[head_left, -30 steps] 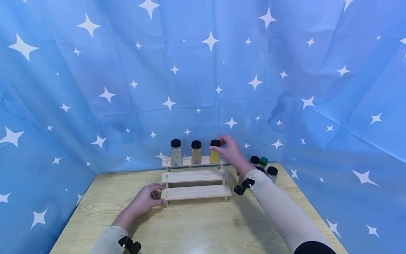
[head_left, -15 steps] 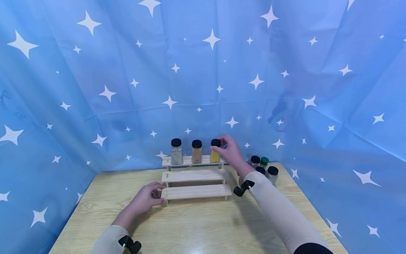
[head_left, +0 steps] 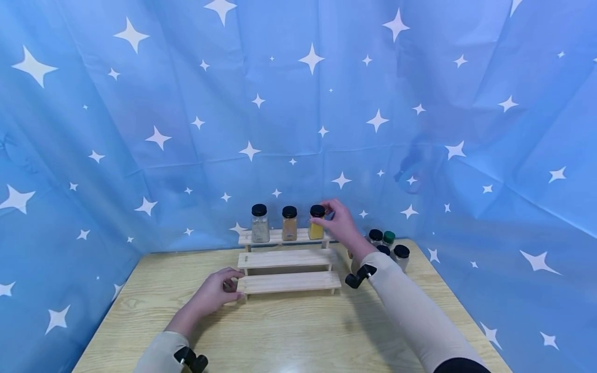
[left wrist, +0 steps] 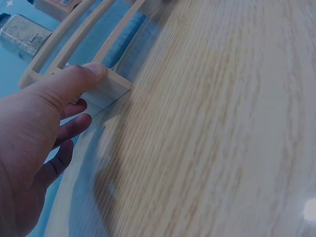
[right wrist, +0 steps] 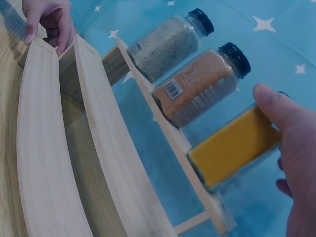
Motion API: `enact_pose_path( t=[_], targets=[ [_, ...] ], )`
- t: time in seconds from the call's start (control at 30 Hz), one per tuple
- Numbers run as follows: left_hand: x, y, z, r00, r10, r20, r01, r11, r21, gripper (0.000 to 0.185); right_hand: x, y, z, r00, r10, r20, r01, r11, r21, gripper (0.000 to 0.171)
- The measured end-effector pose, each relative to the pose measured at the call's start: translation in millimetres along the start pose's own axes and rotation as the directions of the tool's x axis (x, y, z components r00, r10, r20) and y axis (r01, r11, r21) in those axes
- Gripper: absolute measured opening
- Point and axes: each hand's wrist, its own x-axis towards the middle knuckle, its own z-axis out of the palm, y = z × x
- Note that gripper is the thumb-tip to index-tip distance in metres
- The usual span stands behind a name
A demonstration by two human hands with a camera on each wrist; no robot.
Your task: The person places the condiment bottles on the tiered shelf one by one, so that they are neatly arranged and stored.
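Note:
A three-step wooden spice rack (head_left: 289, 282) stands on the table. My left hand (head_left: 215, 293) grips the left end of its lowest step; the thumb presses on the wood in the left wrist view. On the top step, at the right end, a spice jar of yellow powder (right wrist: 234, 148) stands upright, and my right hand (head_left: 339, 221) holds it near the black lid between thumb and fingers. Two more black-lidded jars share that step: one of orange-brown spice (head_left: 289, 225) in the middle, one of pale grey-green flakes (head_left: 259, 225) at the left.
Right of the rack, partly behind my right forearm, several more jars stand together on the table (head_left: 280, 336), among them a green-lidded jar (head_left: 388, 237) and a black-lidded jar (head_left: 401, 254). A blue star-printed curtain (head_left: 298, 129) hangs close behind the rack.

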Motion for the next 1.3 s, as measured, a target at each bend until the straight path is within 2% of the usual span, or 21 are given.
enact_pose_path(
  t=[0.17, 0.33, 0.6, 0.8, 1.03, 1.3],
  targets=[
    [0.0, -0.5, 1.5, 1.0, -0.005, -0.001, 0.005, 1.0, 0.007, 0.052, -6, -1, -8, 1.0, 0.012, 0.012, -0.012, 1.0, 0.024, 0.059],
    [0.3, -0.6, 2.2, 1.0, -0.015, 0.003, 0.015, 1.0, 0.01, 0.053, -17, -1, -26, 0.998, 0.037, 0.044, -0.037, 0.999, 0.002, 0.054],
    [0.7, 0.2, 0.6, 1.0, -0.02, 0.007, 0.02, 1.0, 0.005, 0.054, -41, 5, -63, 0.991, 0.04, 0.131, -0.017, 0.986, -0.168, 0.042],
    [0.9, -1.1, 0.5, 1.0, -0.015, 0.01, 0.015, 1.0, 0.0, 0.053, -59, 17, -86, 0.977, 0.071, 0.202, -0.017, 0.966, -0.258, 0.045],
    [0.0, -1.1, 0.6, 1.0, -0.003, 0.011, 0.003, 1.0, 0.001, 0.053, -81, 31, -99, 0.973, 0.038, 0.226, 0.038, 0.945, -0.323, 0.043],
    [-1.7, 1.1, -0.8, 1.0, 0.004, 0.006, -0.004, 1.0, -0.004, 0.054, -92, 44, -104, 0.953, 0.116, 0.278, 0.018, 0.899, -0.437, 0.047]
  ],
)
